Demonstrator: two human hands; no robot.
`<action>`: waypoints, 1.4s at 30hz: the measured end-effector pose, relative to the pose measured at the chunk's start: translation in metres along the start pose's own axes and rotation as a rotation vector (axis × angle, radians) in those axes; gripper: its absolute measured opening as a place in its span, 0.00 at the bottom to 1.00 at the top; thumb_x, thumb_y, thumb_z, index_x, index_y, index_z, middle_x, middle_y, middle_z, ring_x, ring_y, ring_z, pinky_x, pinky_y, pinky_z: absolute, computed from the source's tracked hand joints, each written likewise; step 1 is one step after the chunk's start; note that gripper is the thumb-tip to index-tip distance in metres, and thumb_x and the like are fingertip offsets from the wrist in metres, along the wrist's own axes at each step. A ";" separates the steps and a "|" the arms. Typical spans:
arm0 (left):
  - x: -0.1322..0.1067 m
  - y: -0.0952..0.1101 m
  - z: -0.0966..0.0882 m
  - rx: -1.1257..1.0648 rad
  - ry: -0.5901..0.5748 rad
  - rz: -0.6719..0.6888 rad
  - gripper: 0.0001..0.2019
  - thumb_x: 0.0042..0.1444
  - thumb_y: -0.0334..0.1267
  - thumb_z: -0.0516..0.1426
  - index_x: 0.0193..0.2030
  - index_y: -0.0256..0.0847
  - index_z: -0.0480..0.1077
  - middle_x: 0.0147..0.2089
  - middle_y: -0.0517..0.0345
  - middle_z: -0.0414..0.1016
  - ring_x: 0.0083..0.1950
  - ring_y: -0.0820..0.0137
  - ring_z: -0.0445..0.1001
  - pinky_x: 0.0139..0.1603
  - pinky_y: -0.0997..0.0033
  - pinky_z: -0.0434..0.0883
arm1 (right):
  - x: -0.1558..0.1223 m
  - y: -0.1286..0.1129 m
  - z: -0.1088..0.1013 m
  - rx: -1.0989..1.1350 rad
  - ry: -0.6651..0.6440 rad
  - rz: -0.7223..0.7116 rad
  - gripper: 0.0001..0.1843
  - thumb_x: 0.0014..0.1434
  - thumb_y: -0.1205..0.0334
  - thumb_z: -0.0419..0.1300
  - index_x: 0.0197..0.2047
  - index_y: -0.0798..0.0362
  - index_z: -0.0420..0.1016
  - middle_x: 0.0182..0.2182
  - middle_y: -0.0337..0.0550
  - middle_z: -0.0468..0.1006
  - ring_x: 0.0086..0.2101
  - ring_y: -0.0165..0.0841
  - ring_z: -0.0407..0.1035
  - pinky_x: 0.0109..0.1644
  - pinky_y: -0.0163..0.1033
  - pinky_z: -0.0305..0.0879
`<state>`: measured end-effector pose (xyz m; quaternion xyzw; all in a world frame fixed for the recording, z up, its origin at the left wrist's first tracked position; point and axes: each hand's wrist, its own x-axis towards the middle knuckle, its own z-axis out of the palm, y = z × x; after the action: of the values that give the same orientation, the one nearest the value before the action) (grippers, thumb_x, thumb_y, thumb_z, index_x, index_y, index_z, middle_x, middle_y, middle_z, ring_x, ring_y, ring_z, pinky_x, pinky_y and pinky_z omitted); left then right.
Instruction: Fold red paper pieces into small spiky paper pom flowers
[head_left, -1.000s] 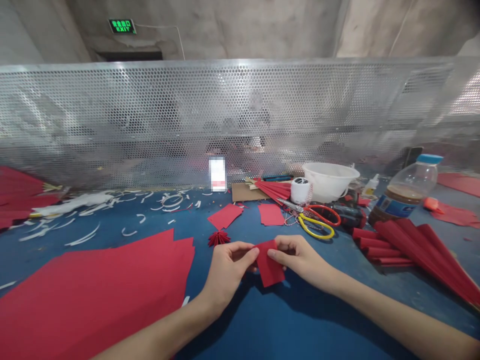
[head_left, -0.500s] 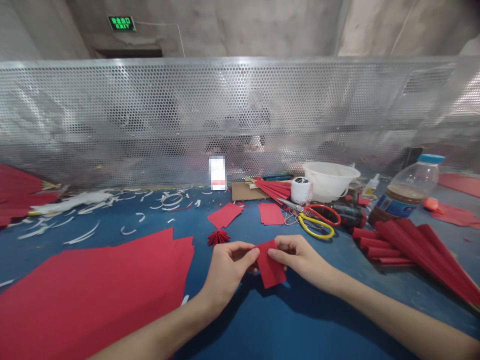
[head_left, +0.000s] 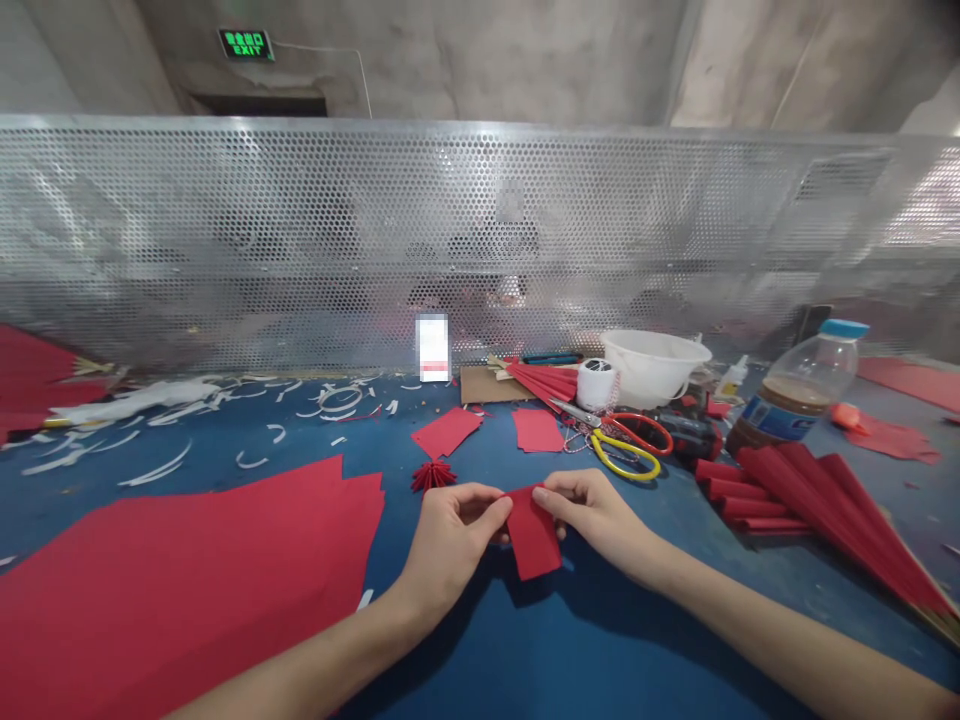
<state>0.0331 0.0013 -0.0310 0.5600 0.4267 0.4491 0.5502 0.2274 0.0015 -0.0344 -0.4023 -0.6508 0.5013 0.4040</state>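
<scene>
A small red paper piece point(head_left: 535, 542) is held up over the blue table between my two hands. My left hand point(head_left: 457, 535) pinches its upper left edge between thumb and fingers. At the upper right edge, my right hand point(head_left: 589, 515) grips it the same way, with the fingertips partly hidden behind the paper. Just beyond my left hand lies a small pleated red paper rosette point(head_left: 433, 475). Two small stacks of cut red paper, one on the left point(head_left: 448, 432) and one on the right point(head_left: 538, 430), lie farther back.
Large red sheets point(head_left: 225, 570) cover the left front. Scissors point(head_left: 626, 455), a thread spool point(head_left: 597, 385), a white bowl point(head_left: 652, 365) and a bottle point(head_left: 795, 395) stand or lie at right, near folded red fans point(head_left: 832, 510). White paper scraps point(head_left: 161, 465) litter the back left, before a perforated metal screen point(head_left: 337, 240).
Both hands still grip the red paper piece, and its lower end has swung slightly left. The whole view has shifted a little.
</scene>
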 end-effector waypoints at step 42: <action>0.003 0.003 -0.003 0.034 0.197 -0.079 0.16 0.49 0.47 0.65 0.36 0.34 0.79 0.23 0.54 0.79 0.15 0.77 0.65 0.13 0.80 0.54 | 0.003 0.003 -0.005 -0.134 -0.089 0.041 0.24 0.62 0.45 0.58 0.27 0.57 0.77 0.23 0.45 0.80 0.20 0.28 0.67 0.24 0.32 0.58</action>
<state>0.0313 0.0050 -0.0283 0.5050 0.5080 0.4726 0.5134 0.2314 0.0061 -0.0365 -0.4192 -0.6918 0.4822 0.3364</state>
